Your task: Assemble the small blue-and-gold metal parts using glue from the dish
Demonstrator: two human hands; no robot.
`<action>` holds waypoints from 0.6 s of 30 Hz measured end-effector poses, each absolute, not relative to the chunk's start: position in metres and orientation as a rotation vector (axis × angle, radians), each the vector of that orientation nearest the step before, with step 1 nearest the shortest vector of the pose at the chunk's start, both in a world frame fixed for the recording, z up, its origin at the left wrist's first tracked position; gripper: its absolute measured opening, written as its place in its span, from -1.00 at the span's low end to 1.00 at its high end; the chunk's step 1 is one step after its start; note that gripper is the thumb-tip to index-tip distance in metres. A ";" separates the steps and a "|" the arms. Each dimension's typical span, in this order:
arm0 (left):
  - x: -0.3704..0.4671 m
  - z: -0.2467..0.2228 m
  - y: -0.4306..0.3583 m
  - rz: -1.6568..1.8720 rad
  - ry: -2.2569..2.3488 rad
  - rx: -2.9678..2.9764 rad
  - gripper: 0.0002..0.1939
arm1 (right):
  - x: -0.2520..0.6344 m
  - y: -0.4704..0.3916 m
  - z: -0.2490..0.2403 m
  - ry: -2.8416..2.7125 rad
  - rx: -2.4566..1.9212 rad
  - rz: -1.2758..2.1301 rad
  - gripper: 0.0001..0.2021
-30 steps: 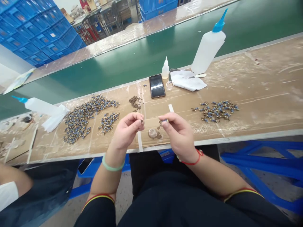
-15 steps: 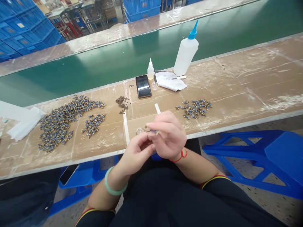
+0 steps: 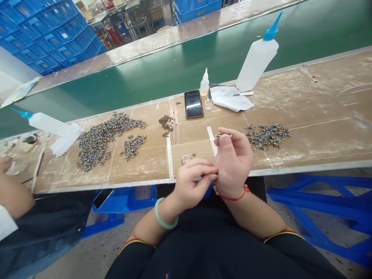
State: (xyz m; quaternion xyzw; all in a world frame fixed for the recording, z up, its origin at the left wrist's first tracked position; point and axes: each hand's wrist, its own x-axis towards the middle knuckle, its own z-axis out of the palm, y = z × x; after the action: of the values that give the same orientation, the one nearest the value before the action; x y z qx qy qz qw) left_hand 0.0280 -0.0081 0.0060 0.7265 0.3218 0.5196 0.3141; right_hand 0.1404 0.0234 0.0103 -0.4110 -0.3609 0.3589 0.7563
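My right hand (image 3: 234, 161) is raised above the cardboard tabletop, its thumb and fingers closed on a small blue-and-gold part (image 3: 222, 136). My left hand (image 3: 194, 182) is pinched, its fingertips by the base of my right palm; whatever those fingers hold, if anything, is hidden. Just beyond my left hand sits a small round clear dish (image 3: 186, 159), with a little brown disc (image 3: 194, 154) beside it. To the right of my right hand lies a loose pile of similar blue-and-gold parts (image 3: 269, 136). A heap of small brown discs (image 3: 166, 123) is farther back.
A large pile of parts (image 3: 97, 141) and a smaller one (image 3: 133, 147) lie left. Behind are a phone (image 3: 193, 104), a small dropper bottle (image 3: 204, 83), a white cloth (image 3: 231, 99) and a tall white bottle (image 3: 255, 64). Another person's arm (image 3: 13, 193) is at far left.
My hands have come apart: the right one has lifted the small part up and away, while the left stays low by the right wrist. The view has swung left, bringing another person's arm into sight.
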 end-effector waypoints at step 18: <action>0.021 0.008 0.006 1.123 0.475 0.791 -0.62 | 0.129 0.021 0.016 -0.783 -0.885 0.998 -0.76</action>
State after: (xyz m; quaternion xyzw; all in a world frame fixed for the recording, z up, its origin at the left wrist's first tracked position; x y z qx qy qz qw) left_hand 0.0212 0.0062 0.0084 0.3614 0.2173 0.5132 0.7475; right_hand 0.1294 0.0214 0.0158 -0.3996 -0.3536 0.4506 0.7158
